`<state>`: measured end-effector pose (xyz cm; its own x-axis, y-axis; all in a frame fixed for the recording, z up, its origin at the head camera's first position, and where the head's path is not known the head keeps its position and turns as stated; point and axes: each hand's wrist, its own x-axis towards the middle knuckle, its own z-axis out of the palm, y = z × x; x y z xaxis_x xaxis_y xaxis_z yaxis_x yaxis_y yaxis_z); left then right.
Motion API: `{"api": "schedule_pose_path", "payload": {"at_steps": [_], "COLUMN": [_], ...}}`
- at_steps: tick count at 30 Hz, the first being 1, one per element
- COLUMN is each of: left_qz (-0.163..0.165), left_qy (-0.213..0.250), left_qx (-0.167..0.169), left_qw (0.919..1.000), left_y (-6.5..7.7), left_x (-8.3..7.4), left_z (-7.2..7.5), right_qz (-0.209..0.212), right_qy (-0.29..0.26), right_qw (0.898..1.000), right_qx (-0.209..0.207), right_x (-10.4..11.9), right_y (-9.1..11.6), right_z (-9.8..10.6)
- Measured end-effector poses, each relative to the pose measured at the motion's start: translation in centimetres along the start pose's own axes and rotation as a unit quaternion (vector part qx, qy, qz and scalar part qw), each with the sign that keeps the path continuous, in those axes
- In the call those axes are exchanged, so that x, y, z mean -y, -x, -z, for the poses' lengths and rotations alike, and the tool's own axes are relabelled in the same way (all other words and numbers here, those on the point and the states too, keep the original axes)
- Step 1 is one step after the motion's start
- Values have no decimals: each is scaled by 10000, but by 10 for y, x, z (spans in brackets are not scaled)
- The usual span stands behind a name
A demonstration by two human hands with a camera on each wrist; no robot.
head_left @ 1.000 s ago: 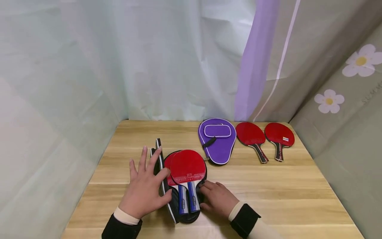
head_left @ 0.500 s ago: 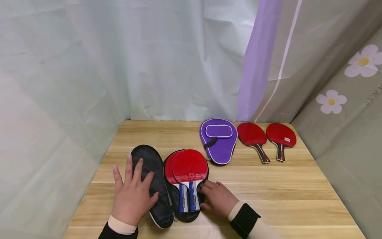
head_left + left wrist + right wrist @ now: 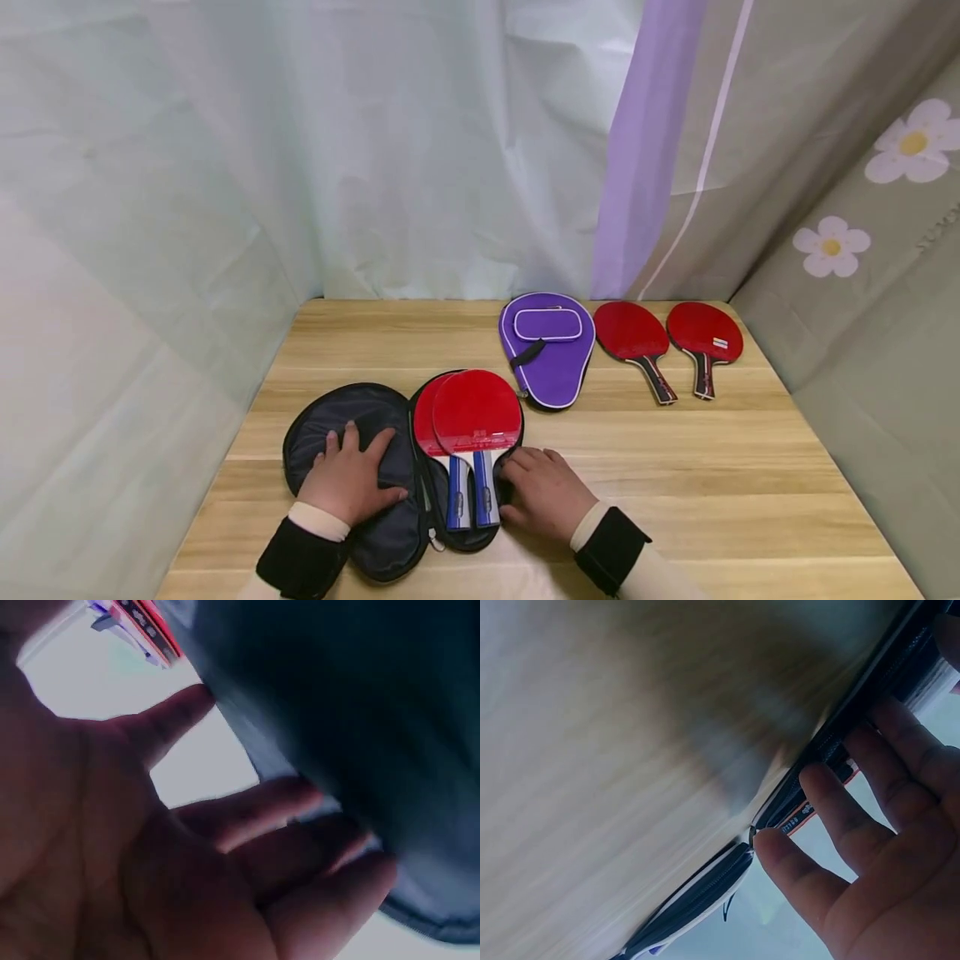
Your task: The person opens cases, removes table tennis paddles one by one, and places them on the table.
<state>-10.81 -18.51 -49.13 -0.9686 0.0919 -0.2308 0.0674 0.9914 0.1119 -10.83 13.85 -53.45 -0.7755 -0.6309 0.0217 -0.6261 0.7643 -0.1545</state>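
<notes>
A black zippered paddle case [image 3: 480, 540] lies unfolded on the table. Its lid [image 3: 393, 533] is laid flat to the left, inner side up. My left hand [image 3: 347, 483] rests on the lid, fingers spread; in the left wrist view its fingertips [image 3: 382, 870] are at the dark fabric. In the case's right half lie two red table tennis paddles, the upper one [image 3: 478, 408] overlapping the lower one [image 3: 423, 421], blue-and-white handles toward me. My right hand [image 3: 551, 493] touches the case's right edge; the right wrist view shows fingertips [image 3: 776, 844] along its zippered rim [image 3: 825, 746].
A purple paddle case [image 3: 555, 367] with white piping lies behind the black one. To its right are two more red paddles, one [image 3: 632, 331] beside it and another [image 3: 703, 331] near the table's right edge. Curtains hang behind and at the sides of the wooden table [image 3: 675, 492].
The lid of the black case has swung from upright over to the left and now lies flat. My left hand went down with it. The right hand has stayed at the case's right edge.
</notes>
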Motion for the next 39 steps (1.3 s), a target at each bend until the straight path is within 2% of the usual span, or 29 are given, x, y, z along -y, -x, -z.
{"api": "schedule_pose_path", "payload": {"at_steps": [5, 8, 13, 16, 19, 21, 26, 28, 30, 32, 37, 39], "left_qz": [-66, -203, -496, -600, -691, -735, -701, -733, -806, -906, -540, -365], "left_qy": [-81, -129, -87, 30, 258, 324, 384, 433, 492, 541, 706, 777], "left_qx": [420, 520, 388, 529, 680, 660, 777, 784, 665, 477, 397, 459], "left_qw": [9991, 9984, 9980, 9968, 9950, 9946, 9938, 9933, 9933, 9933, 9953, 9953], "left_y": [-9, -11, -23, -33, -44, -56, -74, -73, -73, -68, -57, -59], "left_x": [8, 6, -12, -25, -38, -40, -37, -38, -37, -41, -48, -47], "left_z": [14, 23, 25, 28, 34, 28, 10, 10, 6, 10, 12, 6], "right_qz": [47, 12, -432, -774, -1018, -1128, -1320, -1404, -1498, -1590, -1780, -1873], "right_qy": [-92, -138, -186, -232, -236, -244, -274, -250, -223, -194, -213, -246], "right_qw": [9999, 9999, 9987, 9960, 9938, 9927, 9897, 9887, 9876, 9865, 9836, 9819], "right_qx": [-42, -62, 182, 370, 381, 362, 473, 458, 410, 336, 196, 139], "right_x": [1, 2, 5, 9, 13, 16, 24, 26, 27, 28, 33, 35], "right_y": [-3, -5, -13, -19, -24, -27, -34, -35, -36, -37, -40, -41], "right_z": [1, 2, 5, 7, 8, 9, 8, 7, 6, 6, 5, 4]}}
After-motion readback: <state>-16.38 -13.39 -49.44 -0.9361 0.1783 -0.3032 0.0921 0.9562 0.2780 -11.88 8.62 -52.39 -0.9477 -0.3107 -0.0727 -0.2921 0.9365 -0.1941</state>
